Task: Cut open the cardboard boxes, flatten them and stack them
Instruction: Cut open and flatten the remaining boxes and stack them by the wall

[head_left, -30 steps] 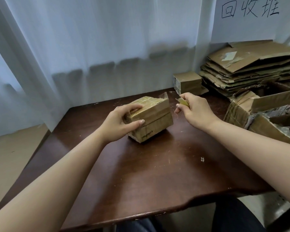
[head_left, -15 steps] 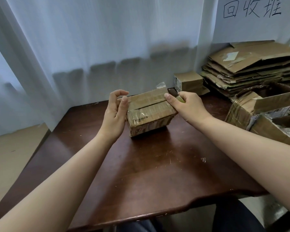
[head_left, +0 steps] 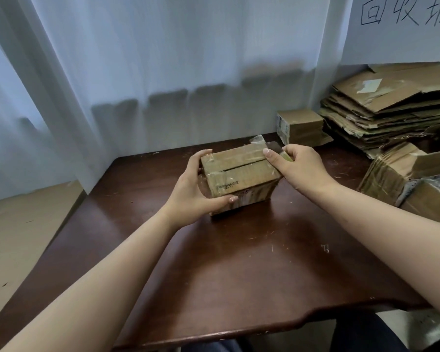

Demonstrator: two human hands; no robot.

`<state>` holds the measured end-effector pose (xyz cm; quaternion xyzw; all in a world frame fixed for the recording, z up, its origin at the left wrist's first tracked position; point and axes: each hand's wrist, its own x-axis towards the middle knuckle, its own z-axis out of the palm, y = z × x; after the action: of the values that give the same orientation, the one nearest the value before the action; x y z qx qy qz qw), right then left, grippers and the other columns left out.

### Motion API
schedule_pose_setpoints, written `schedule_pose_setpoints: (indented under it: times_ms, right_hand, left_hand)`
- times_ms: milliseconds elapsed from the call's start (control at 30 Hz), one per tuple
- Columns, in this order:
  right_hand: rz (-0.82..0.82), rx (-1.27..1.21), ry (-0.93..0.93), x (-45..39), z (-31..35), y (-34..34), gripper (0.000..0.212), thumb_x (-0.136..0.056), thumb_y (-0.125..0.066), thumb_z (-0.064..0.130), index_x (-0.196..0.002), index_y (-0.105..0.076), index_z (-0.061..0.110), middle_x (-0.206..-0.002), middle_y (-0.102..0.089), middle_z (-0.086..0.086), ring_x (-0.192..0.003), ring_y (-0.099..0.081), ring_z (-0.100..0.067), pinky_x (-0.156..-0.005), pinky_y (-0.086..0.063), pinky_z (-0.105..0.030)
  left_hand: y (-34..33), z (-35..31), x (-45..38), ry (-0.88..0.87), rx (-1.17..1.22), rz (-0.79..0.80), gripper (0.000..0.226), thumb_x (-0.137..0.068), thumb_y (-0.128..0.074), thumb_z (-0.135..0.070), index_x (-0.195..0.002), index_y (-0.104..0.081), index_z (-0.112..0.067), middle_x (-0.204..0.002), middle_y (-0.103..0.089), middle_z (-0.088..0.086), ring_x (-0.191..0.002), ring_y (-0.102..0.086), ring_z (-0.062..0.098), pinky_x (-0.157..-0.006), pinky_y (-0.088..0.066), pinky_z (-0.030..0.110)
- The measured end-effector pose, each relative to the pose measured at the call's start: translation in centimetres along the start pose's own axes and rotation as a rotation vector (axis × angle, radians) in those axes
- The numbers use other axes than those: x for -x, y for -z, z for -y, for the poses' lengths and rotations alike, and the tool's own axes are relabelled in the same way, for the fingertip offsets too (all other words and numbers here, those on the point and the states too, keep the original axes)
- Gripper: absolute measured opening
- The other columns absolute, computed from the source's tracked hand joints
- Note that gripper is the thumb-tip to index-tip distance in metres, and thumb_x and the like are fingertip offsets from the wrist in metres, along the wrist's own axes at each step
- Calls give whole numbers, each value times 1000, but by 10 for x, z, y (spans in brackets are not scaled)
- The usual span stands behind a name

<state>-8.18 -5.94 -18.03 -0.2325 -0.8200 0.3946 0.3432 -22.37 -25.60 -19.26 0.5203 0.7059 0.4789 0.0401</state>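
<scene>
The small brown taped cardboard box (head_left: 239, 177) sits near the dark wooden tabletop's (head_left: 239, 275) far edge, its slit seam running left-right between the left hand (head_left: 192, 191) and right hand (head_left: 299, 165), both gripping its ends; the right possibly also holds a cutter.

Box (head_left: 239, 174) on table (head_left: 239, 275), stack (head_left: 391, 110) right

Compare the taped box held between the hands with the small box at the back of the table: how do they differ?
The held box is gripped by the left hand and right hand; the small box stands untouched. The held box sits mid-table, the small one beside the flattened stack. The held box looks larger, being nearer. Both are brown cardboard, unflattened.
</scene>
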Motion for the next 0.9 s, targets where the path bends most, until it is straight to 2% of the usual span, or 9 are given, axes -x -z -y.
schedule_pose_setpoints:
  times_ms: [133,233,333,400,500,567,633,767,900]
  right_hand:
    - [-58,-46,-36,-1,-4,1,22,-94,-55,39,-98,-58,17,-82,-66,-1,-72,-59,-11,-70,-44,-29]
    - [-114,-22,24,-3,-5,6,13,-97,-50,25,-98,-60,17,-73,-67,3,-62,-57,-6,-70,-48,-33]
    - [-155,57,121,1,-3,11,11,-97,-50,31,-95,-60,26,-70,-65,9,-68,-60,-11,-74,-52,-40]
    - [-165,173,183,5,1,13,11,-97,-49,38,-98,-58,32,-71,-65,12,-75,-62,-14,-74,-50,-39]
    - [-153,306,318,10,8,16,16,-96,-49,39,-102,-60,30,-73,-63,10,-76,-63,-24,-69,-49,-40]
    - [-119,350,382,11,9,16,17,-94,-50,38,-100,-60,26,-72,-62,8,-72,-62,-25,-66,-49,-39]
    - [-69,359,449,12,7,15,16,-93,-52,34,-97,-61,21,-70,-60,8,-67,-61,-24,-63,-48,-36]
    - [-88,395,646,17,6,13,22,-92,-51,33,-102,-68,22,-78,-68,9,-67,-64,-15,-55,-46,-26]
    - [-109,449,757,19,12,7,24,-91,-51,36,-98,-71,25,-79,-71,11,-66,-67,-12,-50,-41,-19]
  left_hand:
    - [-3,5,4,-31,6,-24,96,-56,-91,-33,-132,-36,-18,-123,-56,-7,-117,-55,6,-96,-39,10]
    - [-3,4,2,-15,-30,-36,91,-58,-93,-18,-129,-35,-22,-120,-56,-8,-109,-53,-8,-86,-35,0]
    - [-4,5,0,-25,-47,-53,88,-59,-91,-13,-127,-35,-21,-119,-55,-5,-104,-50,-16,-82,-34,-2]
    - [-6,4,-2,-42,-39,-52,90,-58,-92,-10,-128,-35,-18,-120,-54,-2,-106,-50,-14,-85,-35,-1]
    - [-5,7,-7,-89,-37,-48,98,-54,-94,-23,-133,-37,-14,-128,-50,5,-117,-52,7,-98,-41,16]
    - [-4,8,-11,-103,-29,-30,100,-52,-92,-28,-134,-37,-12,-130,-48,7,-118,-52,17,-101,-43,24]
    - [-4,7,-14,-111,-16,-7,101,-52,-92,-28,-135,-36,-9,-129,-47,11,-117,-53,21,-101,-45,28]
    - [-5,7,-16,-90,-8,-3,100,-53,-92,-30,-135,-36,-14,-128,-47,14,-118,-53,28,-102,-46,49]
    - [-5,8,-13,-70,1,-12,100,-53,-91,-29,-135,-36,-15,-130,-47,14,-118,-54,28,-102,-46,51]
